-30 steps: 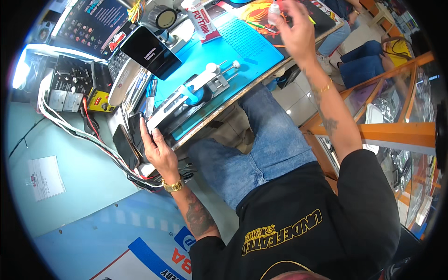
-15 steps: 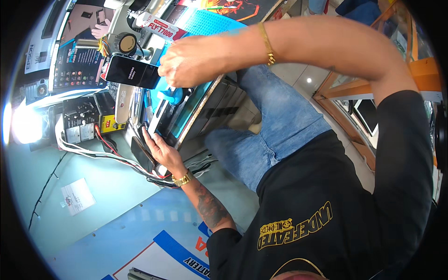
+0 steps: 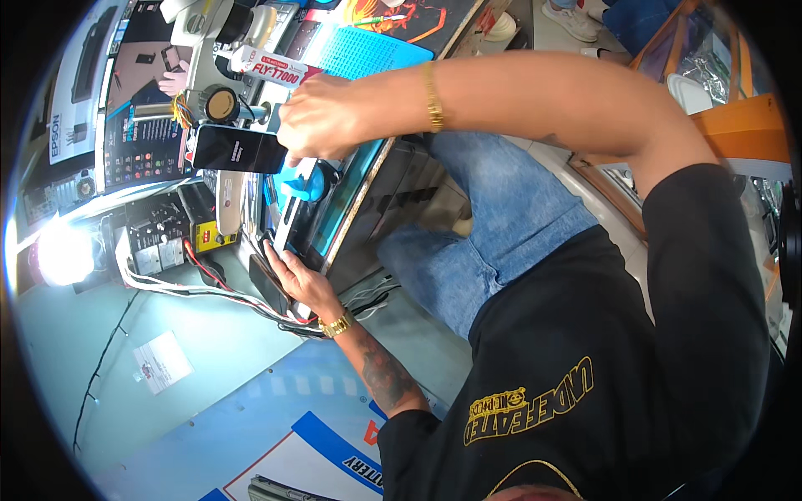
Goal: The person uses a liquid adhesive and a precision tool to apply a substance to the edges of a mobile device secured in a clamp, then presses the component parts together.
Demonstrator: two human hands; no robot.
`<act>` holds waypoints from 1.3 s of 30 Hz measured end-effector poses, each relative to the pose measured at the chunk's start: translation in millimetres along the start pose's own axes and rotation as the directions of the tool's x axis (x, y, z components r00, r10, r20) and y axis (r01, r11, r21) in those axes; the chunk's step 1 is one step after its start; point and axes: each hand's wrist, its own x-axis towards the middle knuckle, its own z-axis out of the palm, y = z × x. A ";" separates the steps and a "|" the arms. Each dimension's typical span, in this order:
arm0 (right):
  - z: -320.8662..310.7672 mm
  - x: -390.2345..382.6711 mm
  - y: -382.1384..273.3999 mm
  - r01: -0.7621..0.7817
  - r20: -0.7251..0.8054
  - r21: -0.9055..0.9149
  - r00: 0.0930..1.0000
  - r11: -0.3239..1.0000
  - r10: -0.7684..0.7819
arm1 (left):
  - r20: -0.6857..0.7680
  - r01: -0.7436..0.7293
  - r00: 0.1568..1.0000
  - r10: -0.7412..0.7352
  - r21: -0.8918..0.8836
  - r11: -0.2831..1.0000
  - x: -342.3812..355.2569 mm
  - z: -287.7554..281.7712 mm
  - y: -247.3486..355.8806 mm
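My right hand is closed over the bench, its fingers curled and partly hidden. A white and red glue tube sticks out from it toward the upper left. Beside those fingers stands a black phone, its screen lit with a start-up logo. Just below that hand is a blue round clamp or suction piece on a long pale-edged bar. My left hand lies at the bar's near end, fingers stretched out. Whether it presses the bar or the dark object beneath is unclear.
A blue ribbed mat covers the bench behind my right arm. A monitor, a microscope stand and a power supply stand left. Cables run along the bench's side. A bright lamp glows far left.
The whole view has shifted slightly downward. My right hand and the glue tube have moved a little to the left relative to the bench. My left hand stays by the bar's end.
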 end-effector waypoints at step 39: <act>-44.7 -38.0 -1.9 0.553 -0.706 0.250 0.666 0.795 -0.241 | 0.797 -0.334 0.550 0.248 -0.062 0.941 109.1 -60.4 144.3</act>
